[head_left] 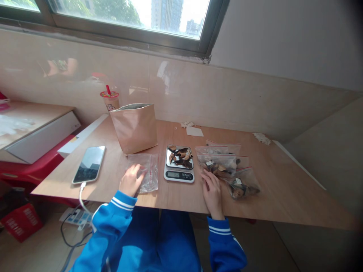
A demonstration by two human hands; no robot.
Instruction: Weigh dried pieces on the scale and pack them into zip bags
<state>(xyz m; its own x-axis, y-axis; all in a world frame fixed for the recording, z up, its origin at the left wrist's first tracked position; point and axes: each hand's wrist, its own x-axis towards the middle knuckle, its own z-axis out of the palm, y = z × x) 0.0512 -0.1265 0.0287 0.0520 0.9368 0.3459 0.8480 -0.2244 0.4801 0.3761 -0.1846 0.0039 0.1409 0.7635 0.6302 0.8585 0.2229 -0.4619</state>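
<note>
My left hand point(132, 179) rests on clear zip-lock bags point(150, 181) that lie flat on the table, its fingers bent and apart. Between my hands stands a white digital kitchen scale point(179, 175); dark brown dried pieces point(180, 156), curled like slices or peel, are heaped on its plate. My right hand point(212, 190) lies at the edge of the filled zip-lock bags point(219, 166), fingers stretched out and holding nothing. Similar dried pieces and small white packets show inside those bags. The scale's display is too small to read.
A brown paper pouch point(134, 128) stands open behind the flat bags, with a drink cup point(110, 99) behind it. At the left a phone point(89, 165) lies with a white charging cable point(81, 194) over the table edge. Crumpled tissue point(261, 138) and a white card point(194, 131) lie farther back.
</note>
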